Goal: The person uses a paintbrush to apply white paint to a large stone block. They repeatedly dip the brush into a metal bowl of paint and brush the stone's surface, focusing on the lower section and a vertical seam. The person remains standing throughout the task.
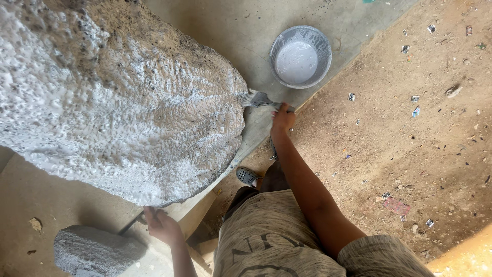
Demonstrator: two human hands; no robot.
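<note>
The right hand [282,119] is clamped on a paintbrush [259,99], bristles touching the whitewashed boulder [128,113] near the paint basin [301,56]; the left hand [161,224], fingers apart, braces the boulder's underside.

No screens, signs or labels are showing. Small shiny wrapper scraps [415,111] are lying scattered on the dirt right of the paint basin [324,38]; a flattened reddish wrapper [397,205] is lying well below them.

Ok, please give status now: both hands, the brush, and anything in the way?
Right hand grips brush, bristles on rough white boulder. Left hand under boulder's lower edge. Paint bowl beside, clear.
</note>
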